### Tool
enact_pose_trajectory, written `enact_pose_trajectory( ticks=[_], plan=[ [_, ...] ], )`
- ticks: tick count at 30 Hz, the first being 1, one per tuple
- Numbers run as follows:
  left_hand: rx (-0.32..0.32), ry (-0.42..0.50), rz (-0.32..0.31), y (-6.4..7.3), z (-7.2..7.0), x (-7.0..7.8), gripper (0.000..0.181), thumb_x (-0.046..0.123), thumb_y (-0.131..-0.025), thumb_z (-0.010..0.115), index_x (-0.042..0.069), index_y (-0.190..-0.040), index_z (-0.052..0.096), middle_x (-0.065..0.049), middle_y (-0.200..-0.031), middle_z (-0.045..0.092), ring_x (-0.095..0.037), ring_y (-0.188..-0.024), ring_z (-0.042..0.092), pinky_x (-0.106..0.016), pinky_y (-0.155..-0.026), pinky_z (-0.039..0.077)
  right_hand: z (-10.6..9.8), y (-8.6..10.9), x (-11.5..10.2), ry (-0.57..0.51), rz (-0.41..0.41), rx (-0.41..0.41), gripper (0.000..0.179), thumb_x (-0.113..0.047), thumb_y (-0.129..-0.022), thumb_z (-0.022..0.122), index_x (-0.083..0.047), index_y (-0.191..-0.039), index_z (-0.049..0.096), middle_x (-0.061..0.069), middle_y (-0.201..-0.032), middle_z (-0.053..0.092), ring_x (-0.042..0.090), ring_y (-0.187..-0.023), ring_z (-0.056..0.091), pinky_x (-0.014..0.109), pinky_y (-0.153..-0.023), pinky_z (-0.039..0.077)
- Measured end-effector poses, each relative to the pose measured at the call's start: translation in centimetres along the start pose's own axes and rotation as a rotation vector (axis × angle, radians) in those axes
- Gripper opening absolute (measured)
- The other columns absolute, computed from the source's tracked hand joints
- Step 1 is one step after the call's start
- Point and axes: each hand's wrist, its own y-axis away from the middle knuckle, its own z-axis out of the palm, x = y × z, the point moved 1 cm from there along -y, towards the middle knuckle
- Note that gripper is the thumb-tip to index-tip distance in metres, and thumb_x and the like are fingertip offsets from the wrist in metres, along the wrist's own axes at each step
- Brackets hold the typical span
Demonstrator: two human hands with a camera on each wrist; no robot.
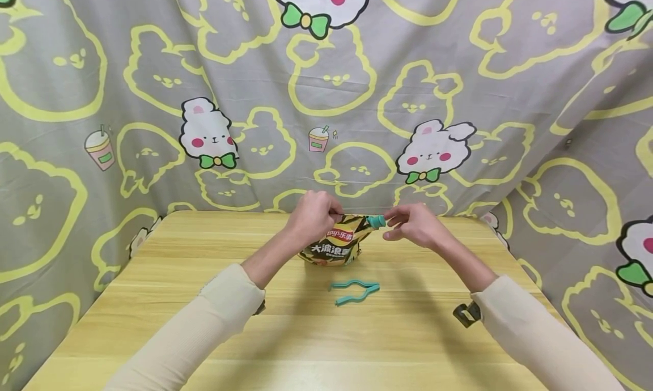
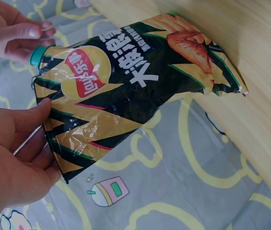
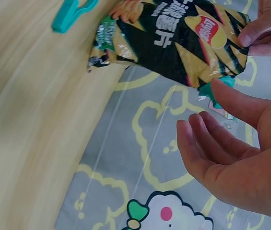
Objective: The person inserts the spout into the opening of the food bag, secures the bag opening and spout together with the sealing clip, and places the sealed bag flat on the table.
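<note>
left sleeve [image 1: 194, 323]: cream | right sleeve [image 1: 541, 328]: cream | right wrist fitting [image 1: 465, 318]: black, angular

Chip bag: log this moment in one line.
left hand pinches chip bag at edge | right hand near teal fitting, contact unclear | teal clip on table

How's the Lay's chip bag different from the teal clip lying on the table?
The Lay's chip bag is much bigger than the teal clip. The bag is black and gold with writing and pictures; the clip looks plain. The left hand pinches the bag's top edge, while the clip lies on the table, its arms spread apart. Both show teal: the bag has a teal cap.
</note>
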Motion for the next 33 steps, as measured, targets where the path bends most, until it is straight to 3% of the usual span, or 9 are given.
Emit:
enact_pose_trajectory(
  ticks=[6, 12, 18, 25, 33],
  plan=[
    [0.01, -0.008, 0.009, -0.1, 0.0, 0.0, 0.014, -0.002, -0.088, 0.072, 0.008, -0.087, 0.083, -0.006, -0.087, 0.079, -0.021, -0.084, 0.076, -0.035, -0.078, 0.062, 0.3, 0.5, 1.4, 0.04, 0.035, -0.033, 0.046, -0.017, -0.084, 0.083, 0.003, -0.122, 0.068, 0.018, -0.111, 0.073, 0.031, -0.105, 0.069, 0.043, -0.091, 0.058],
    [0.008, -0.002, 0.01, -0.2, 0.0, -0.1, 0.016, -0.003, -0.088, 0.071, 0.008, -0.085, 0.083, -0.006, -0.085, 0.079, -0.02, -0.082, 0.076, -0.035, -0.078, 0.062, 2.1, 1.0, 2.9, 0.065, 0.071, -0.064, 0.039, -0.017, -0.08, 0.085, -0.001, -0.113, 0.071, 0.012, -0.104, 0.074, 0.025, -0.098, 0.069, 0.04, -0.086, 0.058],
    [0.002, -0.001, 0.011, -0.2, 0.0, -0.1, 0.017, -0.003, -0.088, 0.071, 0.009, -0.084, 0.083, -0.005, -0.085, 0.079, -0.019, -0.081, 0.076, -0.035, -0.078, 0.062, 4.6, 1.6, 4.0, 0.079, 0.049, -0.087, 0.034, -0.015, -0.079, 0.086, -0.003, -0.108, 0.073, 0.011, -0.102, 0.074, 0.023, -0.096, 0.069, 0.039, -0.083, 0.058],
    [-0.003, -0.002, 0.009, -0.2, -0.1, -0.1, 0.018, -0.003, -0.088, 0.07, 0.009, -0.084, 0.083, -0.005, -0.085, 0.079, -0.019, -0.081, 0.075, -0.035, -0.078, 0.062, 7.1, 1.9, 4.4, 0.079, -0.002, -0.059, 0.031, -0.007, -0.075, 0.085, -0.002, -0.104, 0.075, 0.014, -0.103, 0.075, 0.027, -0.094, 0.07, 0.041, -0.084, 0.058],
    [-0.005, -0.008, 0.003, -0.1, -0.1, -0.1, 0.016, -0.002, -0.088, 0.071, 0.009, -0.085, 0.082, -0.005, -0.084, 0.079, -0.019, -0.081, 0.075, -0.034, -0.079, 0.062, 9.4, 2.4, 4.7, 0.049, 0.007, -0.064, 0.026, 0.002, -0.067, 0.083, -0.006, -0.091, 0.077, 0.005, -0.09, 0.075, 0.019, -0.087, 0.066, 0.038, -0.081, 0.056]
  ],
)
